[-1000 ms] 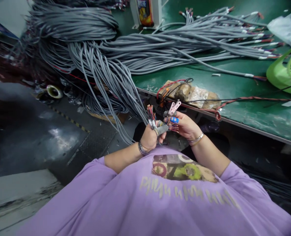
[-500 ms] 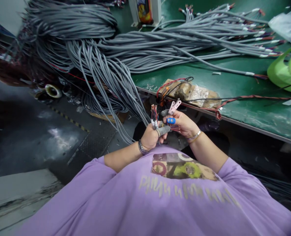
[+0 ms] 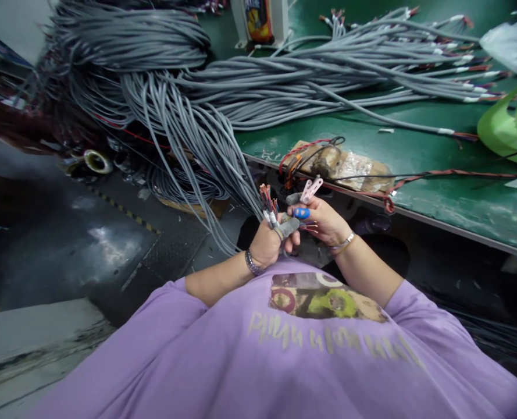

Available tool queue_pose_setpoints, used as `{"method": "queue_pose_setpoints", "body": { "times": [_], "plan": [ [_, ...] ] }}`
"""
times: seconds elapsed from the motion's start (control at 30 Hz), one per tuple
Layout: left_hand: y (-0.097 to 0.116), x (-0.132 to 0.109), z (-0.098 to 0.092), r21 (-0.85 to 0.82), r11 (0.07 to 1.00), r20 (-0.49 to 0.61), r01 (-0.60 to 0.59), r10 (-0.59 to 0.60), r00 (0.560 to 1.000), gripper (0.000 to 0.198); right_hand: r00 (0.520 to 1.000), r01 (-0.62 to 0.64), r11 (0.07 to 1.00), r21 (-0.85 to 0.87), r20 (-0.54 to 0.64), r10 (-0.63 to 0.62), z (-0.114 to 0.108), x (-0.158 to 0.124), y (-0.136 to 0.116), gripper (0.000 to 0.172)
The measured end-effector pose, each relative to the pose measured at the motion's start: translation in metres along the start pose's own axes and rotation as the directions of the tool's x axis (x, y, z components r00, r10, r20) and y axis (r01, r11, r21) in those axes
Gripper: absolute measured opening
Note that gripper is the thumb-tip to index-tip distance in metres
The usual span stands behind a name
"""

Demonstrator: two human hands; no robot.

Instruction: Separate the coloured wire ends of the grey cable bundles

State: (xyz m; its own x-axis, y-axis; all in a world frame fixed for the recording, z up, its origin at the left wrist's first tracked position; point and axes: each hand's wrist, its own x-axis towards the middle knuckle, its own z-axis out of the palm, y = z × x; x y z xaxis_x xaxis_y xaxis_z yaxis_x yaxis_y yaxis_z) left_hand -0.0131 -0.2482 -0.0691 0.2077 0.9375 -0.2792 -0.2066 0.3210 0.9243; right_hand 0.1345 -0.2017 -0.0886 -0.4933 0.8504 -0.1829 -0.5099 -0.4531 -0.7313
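My left hand (image 3: 267, 241) is closed around a bunch of grey cables. Their white-wrapped ends, with bare red and dark wires (image 3: 267, 198), stick up above its fist. A grey finger cover (image 3: 289, 227) sits on my left thumb. Close by on the right, my right hand (image 3: 328, 221) has its fingers pinched together, a blue band (image 3: 302, 213) around one of them. From this pinch juts a small pink two-pronged clip-like tool (image 3: 311, 190). Thin loose wires (image 3: 309, 226) fan out between the hands; my fingers hide exactly where they are gripped.
Long grey cables (image 3: 275, 87) lie across the green table (image 3: 432, 203) and hang over its edge on the left. A taped cardboard piece (image 3: 354, 169) with red and black leads lies at the front edge. A light green plastic fan-like object (image 3: 509, 125) stands at right.
The wire ends above my left fist have tilted a little to the left. My right fingers have shifted slightly at the thin wires; both hands keep their hold.
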Motion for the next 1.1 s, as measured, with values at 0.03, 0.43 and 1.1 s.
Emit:
{"method": "queue_pose_setpoints", "body": {
  "times": [0.03, 0.43, 1.1],
  "plan": [
    [0.001, 0.000, 0.001, -0.006, 1.000, -0.020, -0.012, 0.012, 1.000, 0.049, 1.000, 0.012, 1.000, -0.002, -0.027, -0.012, -0.001, 0.000, 0.000, 0.043],
    [0.014, 0.004, 0.020, -0.035, 0.993, -0.166, -0.116, 0.109, 0.980, 0.037, 0.952, 0.159, 0.984, -0.077, -0.250, -0.174, 0.001, 0.009, -0.019, 0.064],
    [0.010, 0.008, 0.024, 0.016, 0.997, -0.170, -0.076, 0.078, 0.982, 0.040, 0.920, 0.218, 0.975, 0.050, -0.343, -0.188, 0.008, 0.014, -0.008, 0.052]
  ]
}}
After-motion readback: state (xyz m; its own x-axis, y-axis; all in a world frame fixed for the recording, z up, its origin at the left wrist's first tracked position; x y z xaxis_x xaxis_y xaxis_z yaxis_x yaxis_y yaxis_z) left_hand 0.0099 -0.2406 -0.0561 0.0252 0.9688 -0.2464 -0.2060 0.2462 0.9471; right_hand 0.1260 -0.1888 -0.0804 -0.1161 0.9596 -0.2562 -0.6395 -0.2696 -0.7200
